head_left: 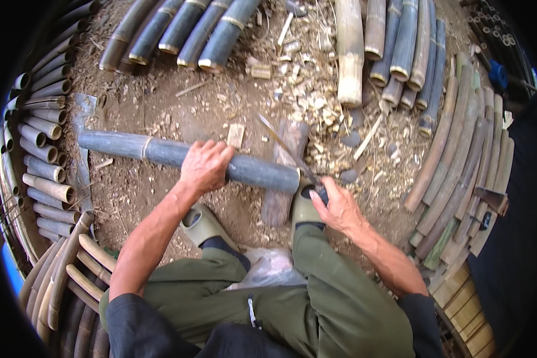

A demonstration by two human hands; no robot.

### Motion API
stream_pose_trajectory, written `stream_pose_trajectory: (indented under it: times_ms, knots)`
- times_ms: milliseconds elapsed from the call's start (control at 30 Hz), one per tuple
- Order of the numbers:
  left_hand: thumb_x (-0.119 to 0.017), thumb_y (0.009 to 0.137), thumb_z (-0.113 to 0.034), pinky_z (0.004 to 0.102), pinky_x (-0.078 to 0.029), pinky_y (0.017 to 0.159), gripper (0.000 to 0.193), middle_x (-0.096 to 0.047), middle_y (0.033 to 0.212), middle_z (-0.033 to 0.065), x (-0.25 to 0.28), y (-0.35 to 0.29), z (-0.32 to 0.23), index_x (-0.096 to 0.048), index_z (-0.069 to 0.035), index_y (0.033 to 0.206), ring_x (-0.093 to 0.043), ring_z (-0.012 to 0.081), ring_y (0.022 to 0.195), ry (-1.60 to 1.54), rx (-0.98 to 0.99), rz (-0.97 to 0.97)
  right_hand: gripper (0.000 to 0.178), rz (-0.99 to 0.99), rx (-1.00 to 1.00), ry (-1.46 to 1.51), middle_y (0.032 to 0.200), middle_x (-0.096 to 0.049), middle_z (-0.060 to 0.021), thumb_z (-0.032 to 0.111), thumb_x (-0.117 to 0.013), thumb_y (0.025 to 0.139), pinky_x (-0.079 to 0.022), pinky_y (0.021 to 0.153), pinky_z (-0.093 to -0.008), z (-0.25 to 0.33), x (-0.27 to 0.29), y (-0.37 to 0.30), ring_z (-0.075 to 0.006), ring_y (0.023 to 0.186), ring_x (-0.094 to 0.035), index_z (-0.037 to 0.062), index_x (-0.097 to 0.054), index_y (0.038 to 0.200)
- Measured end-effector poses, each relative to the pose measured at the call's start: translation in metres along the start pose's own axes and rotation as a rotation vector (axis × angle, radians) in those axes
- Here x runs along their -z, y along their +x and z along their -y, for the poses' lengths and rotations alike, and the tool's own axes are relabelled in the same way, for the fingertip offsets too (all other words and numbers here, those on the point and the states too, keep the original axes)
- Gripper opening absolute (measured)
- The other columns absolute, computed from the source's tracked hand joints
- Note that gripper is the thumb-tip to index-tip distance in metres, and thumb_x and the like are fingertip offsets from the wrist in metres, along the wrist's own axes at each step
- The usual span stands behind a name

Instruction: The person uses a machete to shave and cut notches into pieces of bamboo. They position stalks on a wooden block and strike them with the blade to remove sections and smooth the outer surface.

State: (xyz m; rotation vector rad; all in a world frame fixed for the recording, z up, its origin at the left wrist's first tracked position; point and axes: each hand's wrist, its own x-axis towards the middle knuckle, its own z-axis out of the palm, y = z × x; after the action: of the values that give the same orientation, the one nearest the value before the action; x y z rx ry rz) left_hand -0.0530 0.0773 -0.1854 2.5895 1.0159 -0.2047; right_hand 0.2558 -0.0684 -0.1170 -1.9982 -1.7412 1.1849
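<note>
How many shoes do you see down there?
2. The left shoe is below the left hand in the picture; the right shoe is just left of the right hand. No others show.

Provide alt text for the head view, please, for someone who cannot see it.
A person's left hand grips a dark bamboo pole; the right hand holds a knife near the pole's right end. Wood chips litter the dirt floor.
</note>
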Motion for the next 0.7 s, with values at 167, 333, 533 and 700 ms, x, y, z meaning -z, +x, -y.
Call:
stream_pose_trajectory:
  times_ms: [167, 333, 533, 700]
  knots:
    - [-0.066, 0.073, -0.011, 0.0403, -0.047, 0.086, 0.036, -0.062, 0.097, 0.0049, -0.002, -0.009, -0.007, -0.059, -0.009, 0.108, -0.063, 0.0221, 0.094, 0.046, -0.036, -0.181, 0.031, -0.354, 0.399, 0.116, 0.079, -0.065, -0.0202, 0.021, -0.067, 0.093, -0.055, 0.058, -0.0456, 0.024, -0.003, 0.004, -0.0392, 0.067, -0.067, 0.0, -0.053, 0.111]
    - [-0.064, 0.076, -0.013, 0.0405, -0.047, 0.087, 0.034, -0.063, 0.1, 0.0051, -0.005, -0.008, -0.007, -0.059, -0.008, 0.109, -0.062, 0.022, 0.094, 0.08, -0.063, -0.325, 0.032, 0.129, -0.081, 0.045, 0.074, -0.064, -0.021, 0.026, -0.064, 0.095, -0.055, 0.053, -0.0441, -0.004, 0.006, 0.012, -0.037, 0.062, -0.067, -0.001, -0.054, 0.108]
    - [-0.061, 0.08, -0.013, 0.0428, -0.045, 0.094, 0.033, -0.065, 0.11, 0.0076, -0.013, -0.014, -0.011, -0.059, -0.007, 0.113, -0.063, 0.0226, 0.101, 0.103, -0.056, -0.379, 0.03, -0.302, 0.398, 0.017, 0.075, -0.065, -0.0182, 0.021, -0.064, 0.094, -0.055, 0.051, -0.0413, 0.017, 0.0, 0.007, -0.0321, 0.059, -0.067, -0.0043, -0.056, 0.107]
    - [-0.061, 0.081, -0.014, 0.0427, -0.044, 0.095, 0.033, -0.065, 0.11, 0.0069, -0.02, -0.013, -0.008, -0.06, -0.007, 0.114, -0.062, 0.0228, 0.102, 0.163, -0.03, -0.456, 0.029, 0.013, 0.061, -0.054, 0.077, -0.065, -0.0215, 0.021, -0.064, 0.095, -0.054, 0.052, -0.0445, 0.007, 0.012, 0.024, -0.038, 0.064, -0.068, -0.0009, -0.055, 0.112]
